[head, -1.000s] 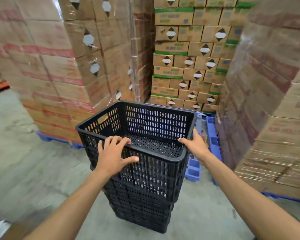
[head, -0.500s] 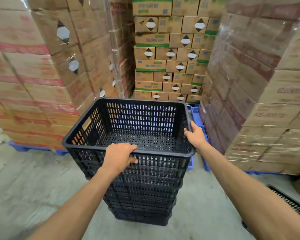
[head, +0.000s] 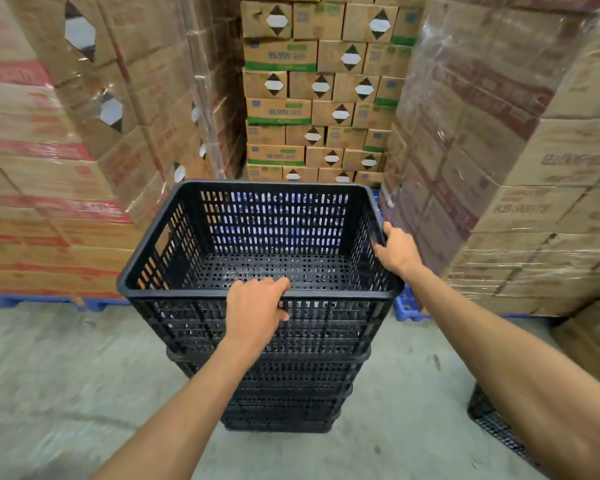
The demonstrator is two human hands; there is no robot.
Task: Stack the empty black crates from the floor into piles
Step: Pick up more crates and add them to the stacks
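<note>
An empty black slotted crate tops a pile of nested black crates standing on the concrete floor in front of me. My left hand grips the near rim of the top crate, fingers curled over the edge. My right hand clasps the right rim near the far corner. The top crate sits square on the pile. Another black crate shows partly at the lower right, behind my right forearm.
Shrink-wrapped pallets of cardboard boxes stand close on the left and right, with a green-labelled stack straight ahead. Blue pallets edge the floor. Bare concrete floor lies to the left of the pile.
The pile of crates has turned from a corner-on angle to square with me. My left hand shifted along the near rim toward its middle; my right hand stayed on the right rim.
</note>
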